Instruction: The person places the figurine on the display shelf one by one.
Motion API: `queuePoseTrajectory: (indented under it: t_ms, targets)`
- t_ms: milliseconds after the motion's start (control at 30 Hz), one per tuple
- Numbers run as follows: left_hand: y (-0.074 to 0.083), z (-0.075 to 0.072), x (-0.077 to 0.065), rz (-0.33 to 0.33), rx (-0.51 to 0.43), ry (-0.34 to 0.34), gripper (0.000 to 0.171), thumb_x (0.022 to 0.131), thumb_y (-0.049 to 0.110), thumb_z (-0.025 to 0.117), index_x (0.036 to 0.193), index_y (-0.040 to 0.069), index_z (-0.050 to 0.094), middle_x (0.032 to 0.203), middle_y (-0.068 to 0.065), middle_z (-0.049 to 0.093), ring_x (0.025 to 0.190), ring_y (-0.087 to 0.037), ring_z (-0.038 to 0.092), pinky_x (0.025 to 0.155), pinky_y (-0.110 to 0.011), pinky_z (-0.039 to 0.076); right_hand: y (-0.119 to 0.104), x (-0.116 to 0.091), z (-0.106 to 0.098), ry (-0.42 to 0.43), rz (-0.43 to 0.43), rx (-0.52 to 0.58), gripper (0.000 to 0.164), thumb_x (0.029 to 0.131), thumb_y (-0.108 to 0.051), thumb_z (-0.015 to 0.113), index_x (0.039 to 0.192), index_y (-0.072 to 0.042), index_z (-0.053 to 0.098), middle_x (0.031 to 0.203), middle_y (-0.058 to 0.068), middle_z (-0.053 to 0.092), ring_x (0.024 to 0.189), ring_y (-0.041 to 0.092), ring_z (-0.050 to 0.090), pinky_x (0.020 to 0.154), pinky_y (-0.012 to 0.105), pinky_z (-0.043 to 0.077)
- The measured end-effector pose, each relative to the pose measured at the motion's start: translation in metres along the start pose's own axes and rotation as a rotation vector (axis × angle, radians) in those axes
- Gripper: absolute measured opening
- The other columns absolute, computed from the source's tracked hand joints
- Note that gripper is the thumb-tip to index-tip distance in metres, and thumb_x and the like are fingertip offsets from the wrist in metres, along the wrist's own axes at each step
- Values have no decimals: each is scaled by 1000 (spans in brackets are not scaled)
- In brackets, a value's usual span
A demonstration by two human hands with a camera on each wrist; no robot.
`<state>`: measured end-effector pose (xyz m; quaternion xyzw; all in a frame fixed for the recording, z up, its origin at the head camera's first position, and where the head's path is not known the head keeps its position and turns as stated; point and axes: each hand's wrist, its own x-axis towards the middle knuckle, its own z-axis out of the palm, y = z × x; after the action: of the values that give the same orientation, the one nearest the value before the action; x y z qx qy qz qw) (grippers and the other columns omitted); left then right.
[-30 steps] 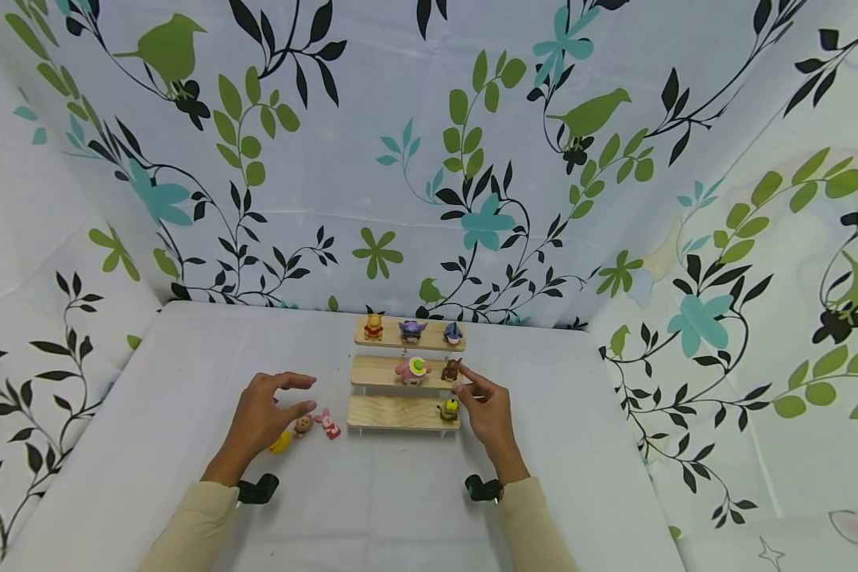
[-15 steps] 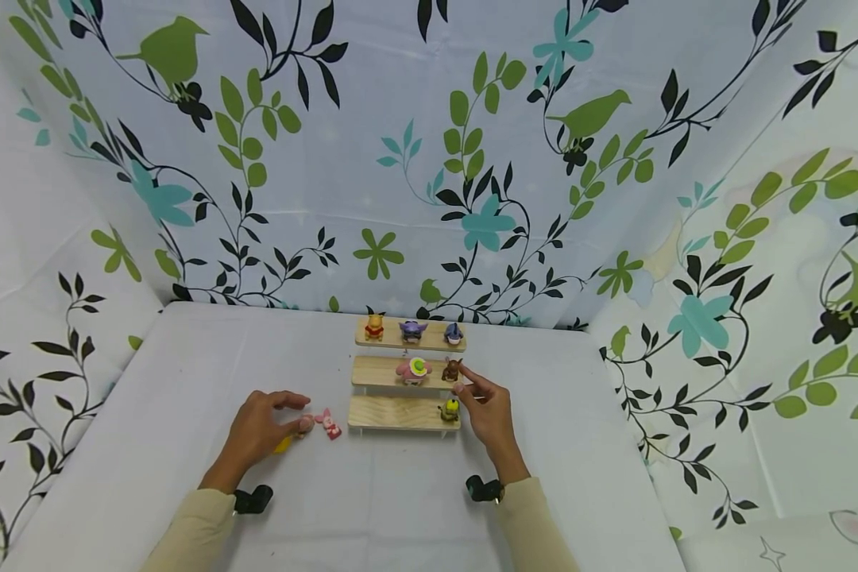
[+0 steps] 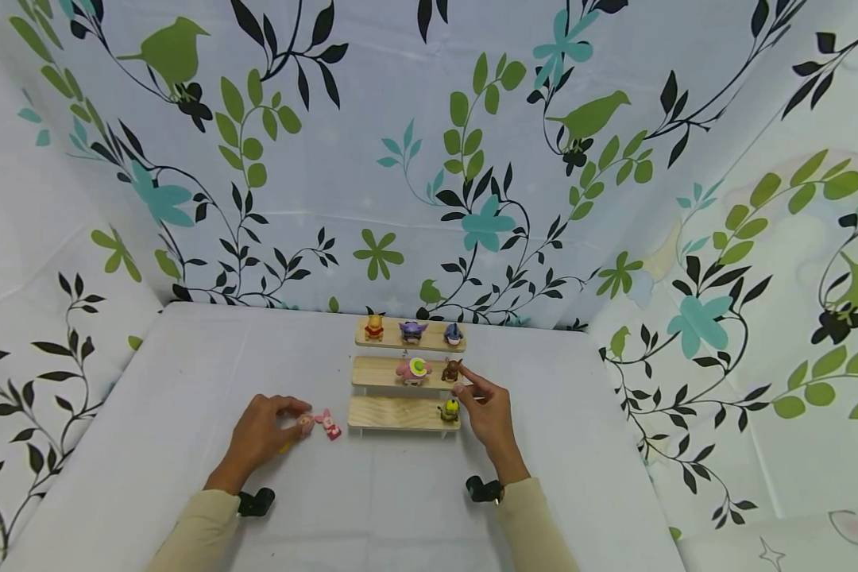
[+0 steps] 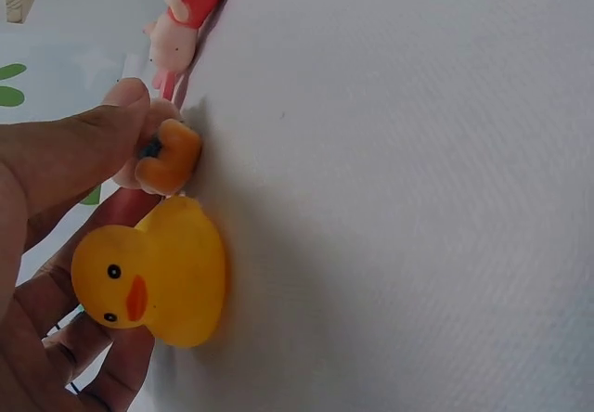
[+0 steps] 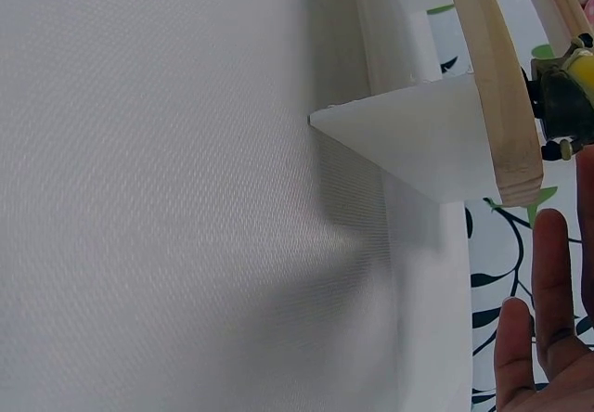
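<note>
My left hand [image 3: 260,433] pinches a small figurine [image 4: 170,157] with pinkish and orange parts between thumb and fingers, low at the table. A yellow toy duck [image 4: 181,268] sits right beside it, mostly hidden by the hand in the head view. Just beyond lies a pink figurine [image 3: 329,424] in red. At the right end of the stepped wooden shelf [image 3: 393,413], my right hand [image 3: 489,413] has its index fingertip beside a brown figurine [image 3: 451,369] on the middle step; contact cannot be made out. Its other fingers extend loosely in the right wrist view.
The top step bears a bear figurine [image 3: 374,326], a purple figurine [image 3: 411,330] and a blue one [image 3: 454,334]. On the middle step is a pink figurine with a green ring [image 3: 413,369]; a yellow-topped one [image 3: 449,410] stands on the lowest step. Patterned cloth [image 3: 400,159] hangs behind.
My left hand has come down toward the table and its thumb and fingers have closed on the small figurine, now shifting slightly toward the pink one. The right hand has stayed put.
</note>
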<state>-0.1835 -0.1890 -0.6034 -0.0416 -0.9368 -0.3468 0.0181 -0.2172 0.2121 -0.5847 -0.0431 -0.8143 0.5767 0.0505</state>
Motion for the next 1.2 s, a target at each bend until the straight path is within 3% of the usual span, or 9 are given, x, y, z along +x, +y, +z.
queuePoseTrajectory:
  t_ms: [333, 533, 800, 1200]
  targets:
    - [2, 1, -2, 18, 29, 27, 20, 86, 18, 90, 104, 14, 84, 90, 1, 73, 87, -21, 52, 75, -33, 41, 0, 0, 0, -6, 1, 1, 35, 99, -37, 76, 134, -42, 73, 98, 0, 81, 95, 15, 70, 83, 30, 52]
    - [6, -4, 1, 15, 18, 53, 22, 88, 18, 88, 109, 14, 82, 93, -1, 73, 92, -24, 55, 77, -35, 42, 2, 0, -1, -8, 2, 10, 35, 99, -35, 76, 133, -45, 73, 97, -1, 81, 95, 17, 69, 83, 30, 52]
    - [20, -12, 8, 9, -39, 53, 27, 93, 26, 85, 117, 18, 75, 99, -1, 79, 99, -27, 61, 81, -39, 44, 3, 1, 0, -10, 2, 13, 35, 100, -32, 76, 133, -46, 73, 96, 0, 81, 95, 18, 70, 81, 29, 52]
    - [46, -17, 15, 35, -126, 77, 33, 95, 31, 83, 122, 20, 69, 89, 1, 72, 98, -31, 66, 78, -36, 46, -1, 0, 0, -8, 3, 11, 35, 101, -31, 75, 134, -42, 73, 95, 0, 81, 97, 15, 70, 81, 28, 51]
